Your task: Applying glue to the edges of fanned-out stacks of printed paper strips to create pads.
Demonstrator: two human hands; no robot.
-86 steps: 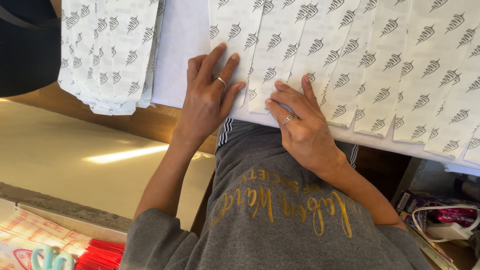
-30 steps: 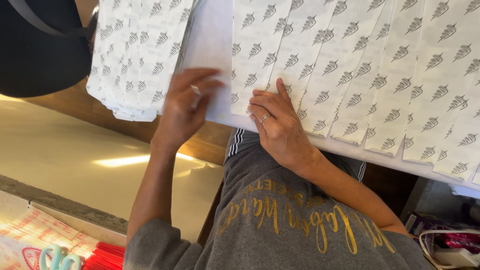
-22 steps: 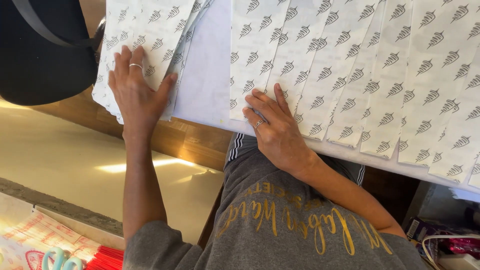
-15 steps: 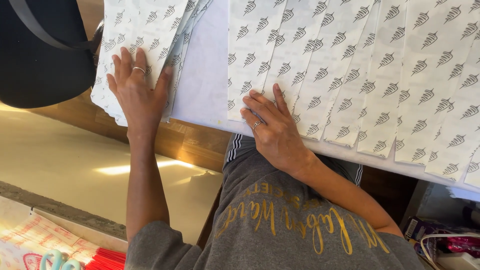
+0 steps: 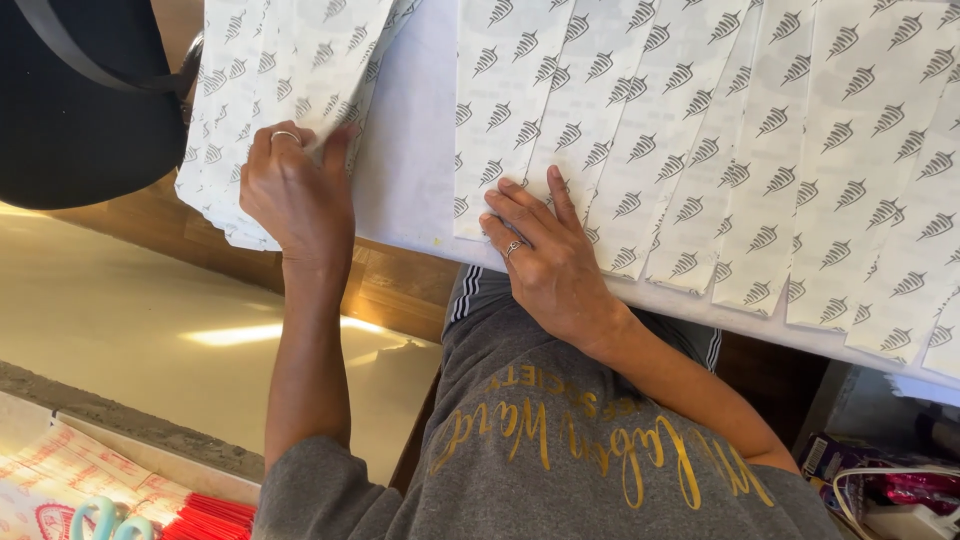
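My left hand [image 5: 295,195] pinches the right edge of the top sheet of a stack of white paper strips with a grey leaf pattern [image 5: 270,80] at the table's left. My right hand [image 5: 545,255] lies flat, fingers spread, on the leftmost strip of a fanned row of the same patterned strips [image 5: 720,130]. The row overlaps across a white table top [image 5: 410,150]. A ring shows on each hand.
A black cap with a strap [image 5: 85,95] lies at the upper left beside the stack. The wooden table edge [image 5: 390,285] runs below the strips. Red packets and light blue scissor handles [image 5: 105,515] sit on the floor at the lower left. Cables and small items [image 5: 890,490] lie lower right.
My left hand moved from the fanned row across to the stack on the left and has curled its fingers onto the top sheet's edge. My right hand stayed pressed on the row.
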